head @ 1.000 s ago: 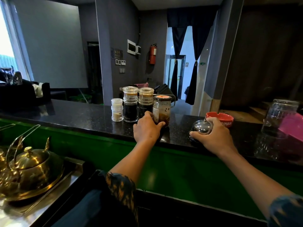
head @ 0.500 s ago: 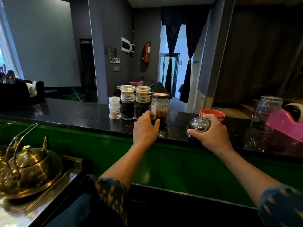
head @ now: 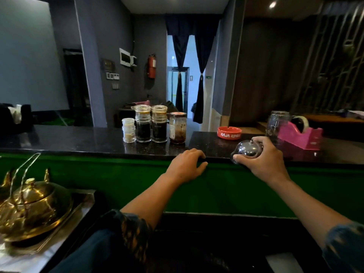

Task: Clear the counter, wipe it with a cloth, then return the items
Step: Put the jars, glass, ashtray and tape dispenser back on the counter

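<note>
A black stone counter [head: 82,139] runs across the view above a green front panel. My right hand [head: 266,161] grips a shiny chrome call bell [head: 247,148] at the counter's near edge. My left hand [head: 187,166] rests on the near edge with fingers curled over it, holding nothing. Behind it stands a row: a small clear shaker [head: 128,130], two dark sauce dispensers [head: 143,126] [head: 159,126] and a jar with brown residue [head: 177,128].
A red ashtray [head: 229,132], an empty glass jar [head: 276,123] and a pink tape dispenser [head: 301,134] sit at the counter's right. A brass kettle [head: 33,201] on a tray stands on the lower steel surface at left. A dark doorway with curtains lies beyond.
My left hand let go of the residue jar and drew back to the counter's near edge. My right hand kept hold of the bell, which now sits a little farther right.
</note>
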